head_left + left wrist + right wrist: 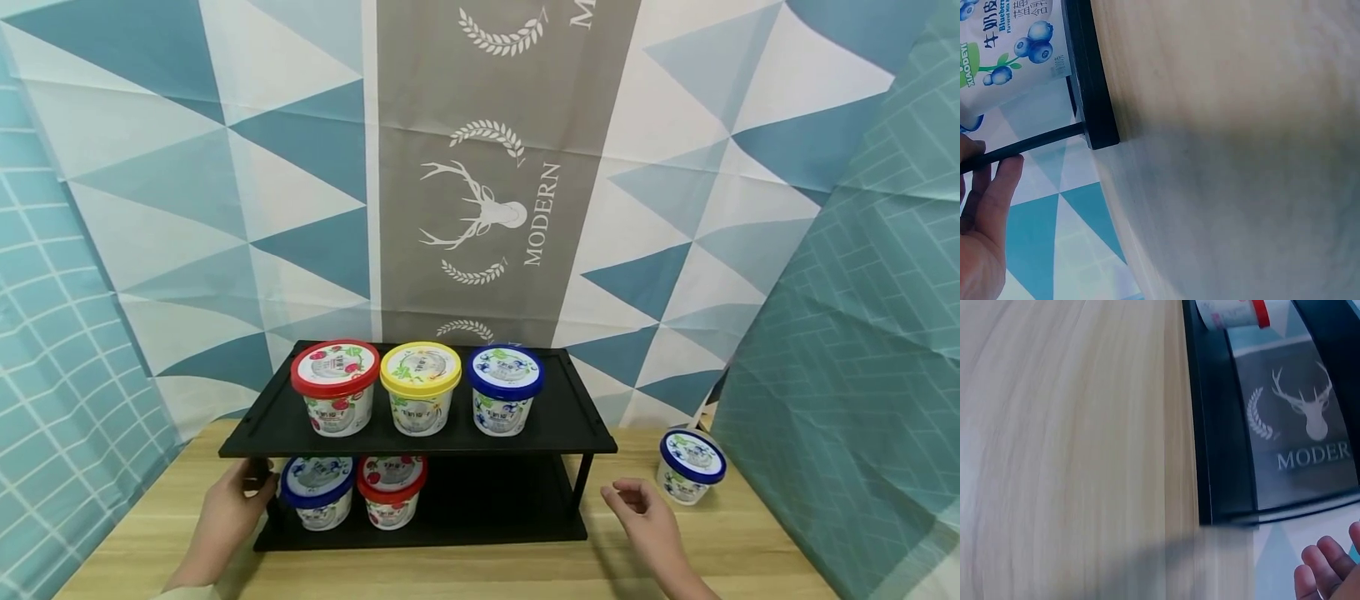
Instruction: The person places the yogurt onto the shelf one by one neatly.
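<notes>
A black two-tier rack (480,542) stands on the wooden table. My left hand (234,504) holds its left front post; in the left wrist view, the thumb and fingers of the hand (988,219) are around the thin black post (1035,142). My right hand (647,525) is off the rack's right side, fingers loosely bent and holding nothing. On the top tier sit a red-lidded tub (337,387), a yellow-lidded tub (421,387) and a blue-lidded tub (506,390). Below, another blue-lidded tub (318,492) and red-lidded tub (392,490) stand at the left.
One more blue-lidded tub (690,467) stands on the table (450,575) right of the rack, beyond my right hand. A patterned cloth (480,167) hangs behind the table, with tile-patterned cloths (847,375) at the sides.
</notes>
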{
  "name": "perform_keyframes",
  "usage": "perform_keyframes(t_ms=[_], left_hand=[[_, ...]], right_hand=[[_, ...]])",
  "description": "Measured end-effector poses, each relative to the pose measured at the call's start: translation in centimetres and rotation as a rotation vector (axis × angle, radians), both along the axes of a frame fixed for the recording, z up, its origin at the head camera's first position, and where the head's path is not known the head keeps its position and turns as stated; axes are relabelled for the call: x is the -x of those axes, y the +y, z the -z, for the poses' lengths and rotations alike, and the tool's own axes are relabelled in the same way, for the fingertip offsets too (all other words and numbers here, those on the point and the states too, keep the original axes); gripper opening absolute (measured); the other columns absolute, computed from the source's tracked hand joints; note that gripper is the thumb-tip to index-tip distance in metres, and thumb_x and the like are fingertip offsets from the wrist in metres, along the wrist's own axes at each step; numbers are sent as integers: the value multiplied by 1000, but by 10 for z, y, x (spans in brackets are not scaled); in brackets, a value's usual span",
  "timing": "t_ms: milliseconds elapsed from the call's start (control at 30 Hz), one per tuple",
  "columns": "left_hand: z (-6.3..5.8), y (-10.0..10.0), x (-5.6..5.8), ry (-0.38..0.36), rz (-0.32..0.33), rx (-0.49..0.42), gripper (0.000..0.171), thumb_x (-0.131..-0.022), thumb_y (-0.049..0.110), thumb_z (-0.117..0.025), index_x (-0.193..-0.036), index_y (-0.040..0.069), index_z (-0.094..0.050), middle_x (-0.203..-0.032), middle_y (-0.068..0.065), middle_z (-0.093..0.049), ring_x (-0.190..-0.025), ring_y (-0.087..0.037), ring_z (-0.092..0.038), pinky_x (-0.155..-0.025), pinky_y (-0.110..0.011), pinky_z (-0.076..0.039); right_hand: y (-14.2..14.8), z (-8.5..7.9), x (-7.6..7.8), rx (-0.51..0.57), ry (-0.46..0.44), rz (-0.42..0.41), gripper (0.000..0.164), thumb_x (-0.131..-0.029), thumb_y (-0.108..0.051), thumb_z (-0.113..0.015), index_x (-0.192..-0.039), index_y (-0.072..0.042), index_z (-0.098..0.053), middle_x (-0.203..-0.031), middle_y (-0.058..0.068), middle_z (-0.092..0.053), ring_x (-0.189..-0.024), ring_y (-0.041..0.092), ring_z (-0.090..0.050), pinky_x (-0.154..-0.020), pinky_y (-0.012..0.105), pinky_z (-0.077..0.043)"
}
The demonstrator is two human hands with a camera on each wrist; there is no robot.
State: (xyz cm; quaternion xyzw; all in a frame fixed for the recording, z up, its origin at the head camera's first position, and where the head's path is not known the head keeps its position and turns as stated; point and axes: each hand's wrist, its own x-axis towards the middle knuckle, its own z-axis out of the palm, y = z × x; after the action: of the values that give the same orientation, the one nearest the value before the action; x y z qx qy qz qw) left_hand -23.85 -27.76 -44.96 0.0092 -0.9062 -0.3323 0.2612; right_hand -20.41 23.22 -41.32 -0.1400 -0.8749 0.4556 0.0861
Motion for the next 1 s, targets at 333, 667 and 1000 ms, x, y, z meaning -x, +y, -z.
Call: perform_keyframes(t_ms=[333,667,1000], left_hand=[[0,0,0,-33,8,-17,19,-82,5,-55,-100,0,-53,-92,-19,-58,-81,-32,-59,-63,-39,-52],[0,0,-1,-37,5,-14,20,-83,6,-55,-102,1,-52,-94,-19,-57,-82,-34,-59,-64,-39,-53],[3,-1,2,-48,2,-17,20,-83,6,-54,-102,2,-52,-93,-18,-58,-83,-34,-60,-63,-39,-53]], right_hand=[[42,9,-2,-49,1,86,69,-73,-61,-56,-109,-2,-51,-103,14,-57,-89,19,-55,-64,21,-46],[85,26,-1,-115,14,192,68,-77,-57,-54,-111,0,-48,-100,18,-57,-82,20,-56,-58,23,-46],[107,35,5,-121,-31,290,81,-74,-62,-54,-118,5,-40,-104,23,-50,-89,30,-50,-59,36,-46]])
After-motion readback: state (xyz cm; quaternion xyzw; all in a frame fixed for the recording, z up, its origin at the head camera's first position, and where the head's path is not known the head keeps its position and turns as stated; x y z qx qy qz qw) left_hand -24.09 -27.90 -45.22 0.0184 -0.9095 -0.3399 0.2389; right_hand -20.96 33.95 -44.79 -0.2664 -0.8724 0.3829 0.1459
